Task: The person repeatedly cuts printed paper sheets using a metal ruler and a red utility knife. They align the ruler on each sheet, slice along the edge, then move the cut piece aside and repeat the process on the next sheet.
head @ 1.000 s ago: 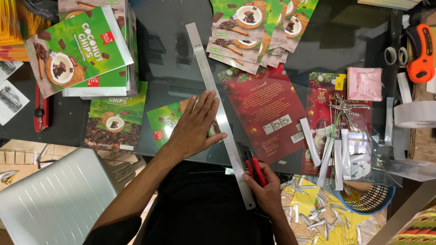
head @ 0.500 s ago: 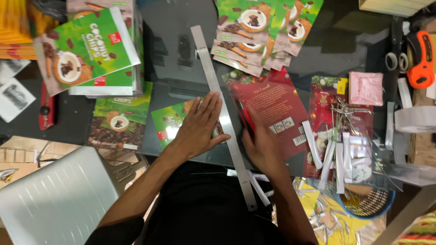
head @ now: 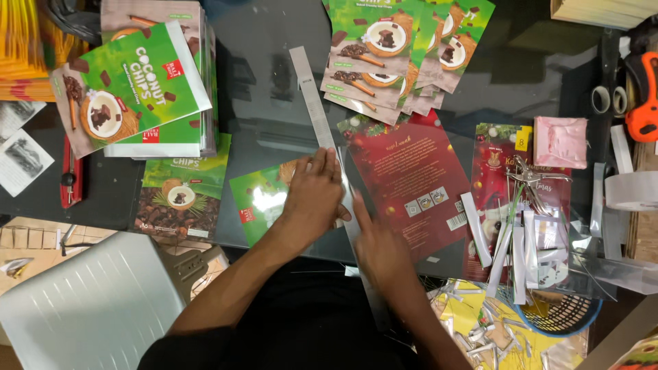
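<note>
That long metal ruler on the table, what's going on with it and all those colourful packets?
A person is working at a dark glass table. Their left hand presses flat on a long metal ruler laid over a green printed packet. Their right hand sits against the ruler's other edge, beside a red printed sheet; whether it holds a tool cannot be seen. Stacks of green packets lie around, and cut strips pile up on the right above a blue basket.

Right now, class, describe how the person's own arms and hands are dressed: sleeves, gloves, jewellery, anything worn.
Both forearms are bare, with no sleeves showing. The left hand and right hand wear no gloves; no rings or watch are visible. Dark clothing covers the lap below.
</note>
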